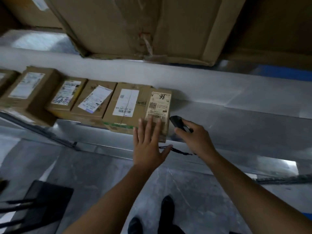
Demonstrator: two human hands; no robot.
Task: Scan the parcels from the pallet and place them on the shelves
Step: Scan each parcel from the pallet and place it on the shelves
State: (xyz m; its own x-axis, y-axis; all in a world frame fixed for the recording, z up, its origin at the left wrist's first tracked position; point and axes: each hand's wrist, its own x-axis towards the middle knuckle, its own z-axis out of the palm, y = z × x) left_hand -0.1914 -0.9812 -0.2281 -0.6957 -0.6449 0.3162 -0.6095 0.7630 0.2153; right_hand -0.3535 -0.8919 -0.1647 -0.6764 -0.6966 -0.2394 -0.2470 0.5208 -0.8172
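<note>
A small cardboard parcel point(159, 105) with a tan barcode label lies at the right end of a row of parcels on a grey metal shelf point(236, 115). My left hand point(148, 142) is flat, its straight fingers pressing the parcel's near end. My right hand point(194, 139) grips a black handheld scanner point(178, 123) just right of the parcel; its wrist strap point(177, 150) dangles below. Next to this parcel sits a larger box point(125, 107) with a white label.
Several more labelled boxes point(94, 102) line the shelf to the left. A big taped carton point(143, 26) stands on the shelf above. Bare shelf surface stretches to the right. Below are the grey floor, my shoes point(167, 208) and a dark cart point(38, 203) at lower left.
</note>
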